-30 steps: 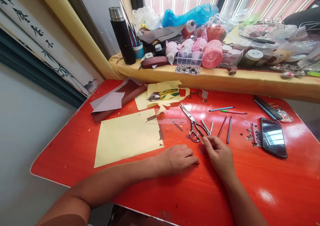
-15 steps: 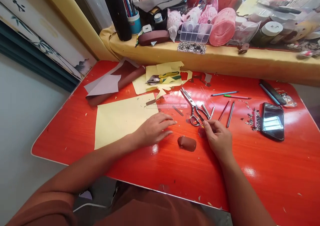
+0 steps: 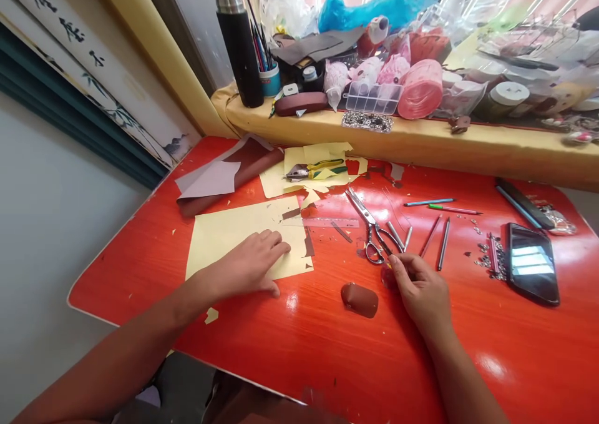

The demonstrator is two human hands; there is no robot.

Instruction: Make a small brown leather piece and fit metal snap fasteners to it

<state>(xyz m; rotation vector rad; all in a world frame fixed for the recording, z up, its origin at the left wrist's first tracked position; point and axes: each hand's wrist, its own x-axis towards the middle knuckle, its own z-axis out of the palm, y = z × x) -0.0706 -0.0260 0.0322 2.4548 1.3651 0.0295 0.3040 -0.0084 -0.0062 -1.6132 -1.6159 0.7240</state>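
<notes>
My left hand point(image 3: 250, 263) lies low over the yellow paper sheet point(image 3: 219, 224), fingers out and thumb apart, holding nothing. My right hand point(image 3: 423, 290) is closed in a pinch at a slim dark stick point(image 3: 384, 245) with a yellow bit near the fingertips. Part of the stick is hidden by the fingers. Just beyond lie metal scissors point(image 3: 369, 221), their handles close to the stick. A small reddish, see-through round piece point(image 3: 387, 276) shows beside my right fingers. Between the hands rests a curved brown leather-like piece point(image 3: 360, 300).
Pliers point(image 3: 311, 170) lie on yellow scraps at the back, near a folded brown sheet point(image 3: 253, 168). A clear ruler point(image 3: 327, 222), pens point(image 3: 429, 202), and a phone point(image 3: 532, 263) are on the red table point(image 3: 299, 355). A crowded ledge point(image 3: 290, 133) runs behind.
My left hand has moved left from the table middle onto the yellow paper. My right hand keeps its pinch by the scissors. The view has tilted up, showing more of the ledge.
</notes>
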